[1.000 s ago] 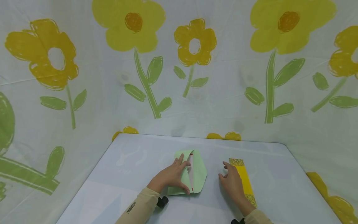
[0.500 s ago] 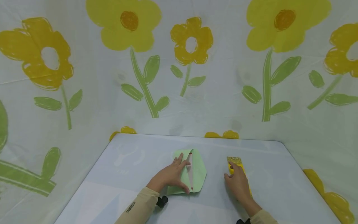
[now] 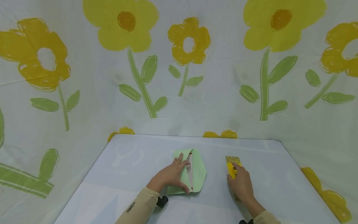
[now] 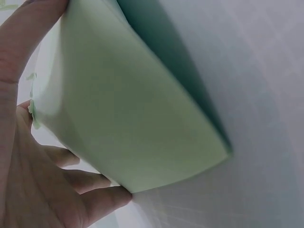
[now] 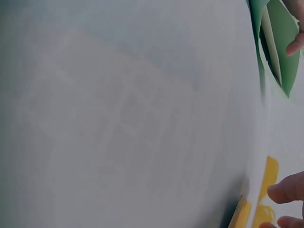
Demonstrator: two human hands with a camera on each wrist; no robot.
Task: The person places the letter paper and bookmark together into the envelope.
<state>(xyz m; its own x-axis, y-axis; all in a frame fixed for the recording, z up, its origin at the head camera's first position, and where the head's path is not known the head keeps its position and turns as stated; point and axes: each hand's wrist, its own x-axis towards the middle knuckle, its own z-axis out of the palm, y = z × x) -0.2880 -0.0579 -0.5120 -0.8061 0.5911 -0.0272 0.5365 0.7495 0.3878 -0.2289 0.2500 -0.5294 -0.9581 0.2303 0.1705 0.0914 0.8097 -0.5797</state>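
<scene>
A pale green envelope point(image 3: 198, 174) of folded paper lies on the table in the head view. Its flap gapes, and a white card point(image 3: 191, 169) with red marks at both ends shows inside. My left hand point(image 3: 172, 175) rests on the envelope's left side with fingers spread; the left wrist view shows the green paper point(image 4: 128, 109) between thumb and fingers. To the right, my right hand point(image 3: 241, 185) holds a yellow strip point(image 3: 230, 169) with speckled gold ends, thumb on its left edge. The palm hides the strip's middle. Only a bit of the strip point(image 5: 241, 213) enters the right wrist view.
The white table point(image 3: 139, 155) carries both things, with a backdrop cloth point(image 3: 207, 118) printed with yellow flowers behind it and at the sides. Black wrist straps point(image 3: 162, 201) sit below the sleeves point(image 3: 139, 205).
My right hand has moved right onto the yellow strip, whose near end has swung left. The left hand and envelope stay put. The head view has shifted slightly.
</scene>
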